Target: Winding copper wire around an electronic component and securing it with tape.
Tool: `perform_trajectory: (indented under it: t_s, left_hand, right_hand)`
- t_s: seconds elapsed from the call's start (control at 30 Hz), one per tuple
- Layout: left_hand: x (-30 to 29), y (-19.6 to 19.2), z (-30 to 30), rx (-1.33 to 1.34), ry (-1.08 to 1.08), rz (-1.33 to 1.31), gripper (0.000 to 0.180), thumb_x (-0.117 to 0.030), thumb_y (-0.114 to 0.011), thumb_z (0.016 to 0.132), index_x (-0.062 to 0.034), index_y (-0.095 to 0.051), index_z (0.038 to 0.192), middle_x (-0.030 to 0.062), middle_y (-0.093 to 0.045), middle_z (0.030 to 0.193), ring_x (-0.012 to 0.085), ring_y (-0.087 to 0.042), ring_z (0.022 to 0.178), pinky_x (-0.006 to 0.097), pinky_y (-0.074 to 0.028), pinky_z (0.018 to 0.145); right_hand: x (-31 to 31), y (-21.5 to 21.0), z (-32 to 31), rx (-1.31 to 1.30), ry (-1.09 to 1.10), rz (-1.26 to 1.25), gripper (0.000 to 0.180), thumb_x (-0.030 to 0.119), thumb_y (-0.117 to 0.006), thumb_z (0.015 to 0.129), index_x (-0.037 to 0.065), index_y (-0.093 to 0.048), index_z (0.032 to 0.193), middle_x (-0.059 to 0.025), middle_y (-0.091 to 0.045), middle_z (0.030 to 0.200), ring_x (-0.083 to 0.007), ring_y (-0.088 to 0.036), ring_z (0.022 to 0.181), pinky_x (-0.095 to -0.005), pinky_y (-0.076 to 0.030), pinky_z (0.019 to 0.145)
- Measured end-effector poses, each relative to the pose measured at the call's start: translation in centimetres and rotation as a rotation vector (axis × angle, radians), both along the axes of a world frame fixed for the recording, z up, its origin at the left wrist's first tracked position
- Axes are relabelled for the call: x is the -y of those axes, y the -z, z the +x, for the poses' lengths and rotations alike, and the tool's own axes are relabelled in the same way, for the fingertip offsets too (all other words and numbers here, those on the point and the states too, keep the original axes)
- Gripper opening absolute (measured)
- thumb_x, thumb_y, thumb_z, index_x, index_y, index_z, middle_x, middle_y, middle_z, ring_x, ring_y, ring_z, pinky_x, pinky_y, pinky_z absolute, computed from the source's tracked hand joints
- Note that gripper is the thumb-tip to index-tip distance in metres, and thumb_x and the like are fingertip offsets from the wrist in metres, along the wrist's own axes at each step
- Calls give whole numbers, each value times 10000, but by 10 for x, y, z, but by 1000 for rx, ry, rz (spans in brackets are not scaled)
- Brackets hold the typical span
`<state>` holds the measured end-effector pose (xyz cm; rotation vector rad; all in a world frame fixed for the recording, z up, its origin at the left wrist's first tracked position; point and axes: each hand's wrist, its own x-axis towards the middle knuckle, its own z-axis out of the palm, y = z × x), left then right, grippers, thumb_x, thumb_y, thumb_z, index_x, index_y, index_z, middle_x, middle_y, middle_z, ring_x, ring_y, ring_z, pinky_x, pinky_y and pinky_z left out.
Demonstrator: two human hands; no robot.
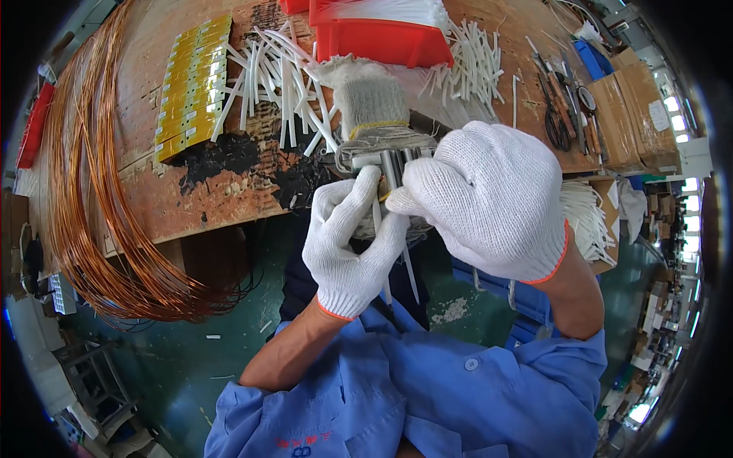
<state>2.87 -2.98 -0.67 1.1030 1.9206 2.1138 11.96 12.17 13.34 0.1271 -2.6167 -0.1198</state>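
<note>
Both my hands wear white knit gloves with orange cuffs. They meet at a cloth-wrapped fixture [374,103] on the table's near edge, where a dark grey metal bar or cylinder [392,166] stands out. My left hand [353,240] is closed, its index finger and thumb around a thin white tube [377,216] that runs down below the hand. Another white tapered end [411,273] hangs beneath. My right hand [489,198] is closed in a fist, thumb and index finger pressed together against the metal piece's right side. Whatever it grips is hidden.
Loose white tubes [286,84] lie behind my left hand, beside yellow-taped strips [195,88]. A red bin [382,44] of white tubes stands at the back. Copper wire coils [95,183] hang over the left edge. Scissors [557,131], other tools and a cardboard box [630,114] are on the right.
</note>
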Motion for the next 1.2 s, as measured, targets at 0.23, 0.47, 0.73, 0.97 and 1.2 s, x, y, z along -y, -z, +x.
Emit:
perform_trajectory:
  t_s: [0.23, 0.47, 0.73, 0.97, 1.2]
  left_hand:
    - [-1, -6, 10, 158, -63, -43, 483, -8, -897, 897, -26, -798, 1369, 81, -733, 1138, 119, -676, 928, 269, -568, 845]
    - [-3, -2, 5, 59, -78, -4, 484, 16, -861, 912, -12, -785, 1389, 92, -733, 1186, 133, -686, 986, 279, -568, 906]
    - [-7, -2, 7, 94, -44, 28, 491, 36, -874, 889, -20, -795, 1370, 99, -728, 1162, 130, -679, 962, 273, -559, 862]
    - [-1, 23, 14, 383, 63, 98, 614, -33, -898, 909, -38, -703, 1491, 111, -705, 1221, 224, -707, 1047, 320, -567, 929]
    - [-6, 22, 4, 111, -23, -1, 1035, -139, -895, 818, 140, -345, 1651, 222, -661, 1270, 291, -697, 1082, 383, -590, 938]
  right_hand:
    - [-14, 4, 5, 40, 15, -227, 523, 461, -898, 855, 59, -771, 1164, -99, -724, 986, -285, -728, 895, -401, -583, 768]
    - [-35, 46, 61, 382, 379, -1193, 464, 306, -766, 1079, -3, -707, 1420, -200, -804, 1205, -246, -818, 995, -380, -639, 854]
    - [66, -4, 45, 727, 289, 206, 137, 217, -669, 900, 121, -579, 861, -57, -607, 746, -205, -707, 630, -387, -496, 497]
    - [55, -45, -82, 856, -192, 120, 250, 252, -759, 784, 37, -817, 897, -73, -711, 731, -221, -718, 669, -409, -513, 500]
    - [-56, -2, -143, 829, -636, -68, 179, 256, -766, 744, 81, -787, 772, -116, -671, 692, -304, -745, 707, -441, -587, 625]
